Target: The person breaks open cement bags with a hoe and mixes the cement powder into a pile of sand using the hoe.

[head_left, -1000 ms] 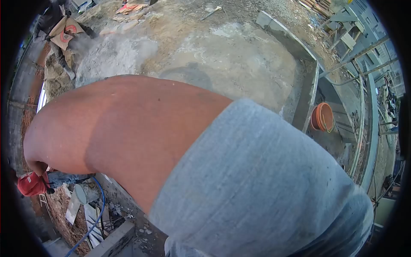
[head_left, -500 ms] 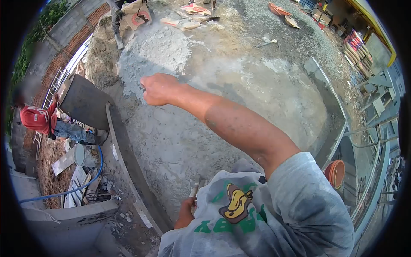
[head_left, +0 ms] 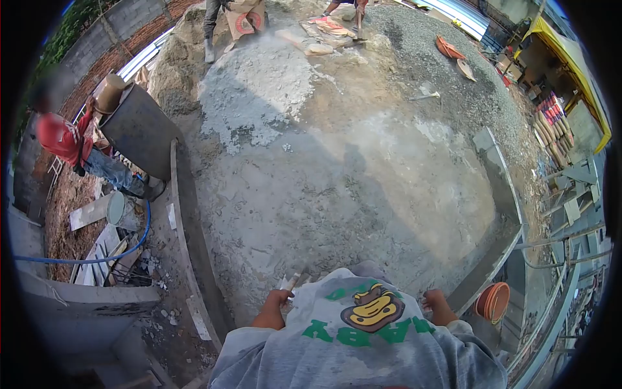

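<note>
My left hand (head_left: pixel 280 299), low at the left of my shirt, is closed around a small tool with a light handle (head_left: pixel 293 281). Its head is too indistinct to name. On the other side of the shirt, my right hand (head_left: pixel 436 301) hangs with curled fingers; whether anything is inside them is hidden. Wet grey concrete (head_left: pixel 304 214) spreads in front of both hands. Beyond it lies a heap of pale grey powder (head_left: pixel 259 84).
A person in red (head_left: pixel 61 139) at the left holds a bucket (head_left: pixel 110 93) at a dark drum (head_left: pixel 144 133). Low walls (head_left: pixel 184 227) edge the concrete at both sides. Orange buckets (head_left: pixel 492 303) stand at right. Two other people, one near a paper sack (head_left: pixel 246 23), are at the back.
My right arm, stretched forward over the concrete before, has come back down to my right side. The bucket now shows at the drum's top. My view has tilted up slightly.
</note>
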`<action>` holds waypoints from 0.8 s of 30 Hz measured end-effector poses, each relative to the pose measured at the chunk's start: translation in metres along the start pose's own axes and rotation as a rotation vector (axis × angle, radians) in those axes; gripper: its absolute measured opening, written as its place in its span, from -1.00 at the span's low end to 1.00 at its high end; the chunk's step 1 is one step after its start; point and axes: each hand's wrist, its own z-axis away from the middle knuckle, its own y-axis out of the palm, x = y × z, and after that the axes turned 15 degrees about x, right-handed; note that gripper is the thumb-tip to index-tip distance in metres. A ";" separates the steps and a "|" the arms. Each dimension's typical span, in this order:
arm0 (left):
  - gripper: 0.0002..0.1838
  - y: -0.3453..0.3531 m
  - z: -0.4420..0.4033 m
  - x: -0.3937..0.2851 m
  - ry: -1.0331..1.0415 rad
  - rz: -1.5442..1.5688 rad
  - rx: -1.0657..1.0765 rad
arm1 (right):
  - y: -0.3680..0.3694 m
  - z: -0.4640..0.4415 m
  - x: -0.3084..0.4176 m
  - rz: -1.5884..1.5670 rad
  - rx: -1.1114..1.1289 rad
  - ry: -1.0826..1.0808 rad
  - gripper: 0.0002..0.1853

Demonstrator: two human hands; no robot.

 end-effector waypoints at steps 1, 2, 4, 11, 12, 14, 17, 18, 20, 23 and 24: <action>-0.69 0.001 0.000 -0.002 -0.016 -0.007 -0.023 | -0.002 -0.010 -0.012 -0.049 0.052 0.024 -0.83; -0.68 0.002 0.001 -0.005 -0.032 -0.013 -0.046 | -0.002 -0.019 -0.020 -0.097 0.103 0.048 -0.82; -0.63 0.004 0.008 -0.006 0.004 -0.020 -0.092 | 0.007 -0.013 -0.010 -0.093 0.152 0.003 -0.79; -0.59 0.004 0.011 0.013 -0.086 -0.048 -0.034 | 0.069 0.057 0.114 0.118 0.034 -0.372 -0.78; -0.60 0.006 0.009 0.020 -0.064 -0.011 -0.075 | 0.072 0.061 0.127 0.133 0.015 -0.420 -0.78; -0.59 0.017 0.011 0.033 -0.018 0.063 -0.156 | 0.074 0.056 0.146 0.167 0.022 -0.464 -0.76; -0.58 0.033 0.021 0.044 -0.013 0.232 -0.209 | 0.078 0.049 0.156 0.213 0.035 -0.486 -0.76; -0.57 0.035 0.021 0.049 -0.022 0.216 -0.198 | 0.079 0.048 0.157 0.228 0.039 -0.483 -0.76; -0.57 0.036 0.019 0.057 -0.038 0.184 -0.173 | 0.081 0.045 0.152 0.255 0.066 -0.453 -0.77; -0.54 0.064 0.090 0.029 -0.063 0.240 -0.267 | 0.082 0.039 0.141 0.290 0.090 -0.393 -0.77; -0.53 0.063 0.070 0.041 -0.059 0.289 -0.229 | 0.081 0.037 0.137 0.301 0.094 -0.368 -0.77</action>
